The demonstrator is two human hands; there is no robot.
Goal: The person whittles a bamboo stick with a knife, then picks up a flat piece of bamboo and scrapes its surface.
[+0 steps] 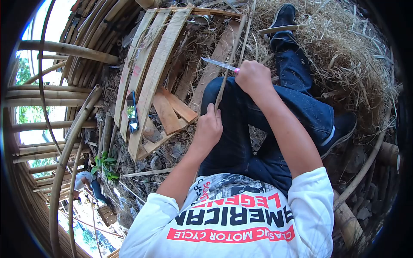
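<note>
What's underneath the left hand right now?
A dark trouser leg shows past the left hand. A thin strip runs into its grip; the stretch inside, and whatever lies directly beneath the hand, are hidden.

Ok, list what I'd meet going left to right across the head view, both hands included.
Green plant, phone, left hand, right hand, lower shoe.

Pink knife handle, tan strip, dark-blue jeans, white lettered shirt

Bright daylight, L side blown out; fisheye dist., edges blk.
</note>
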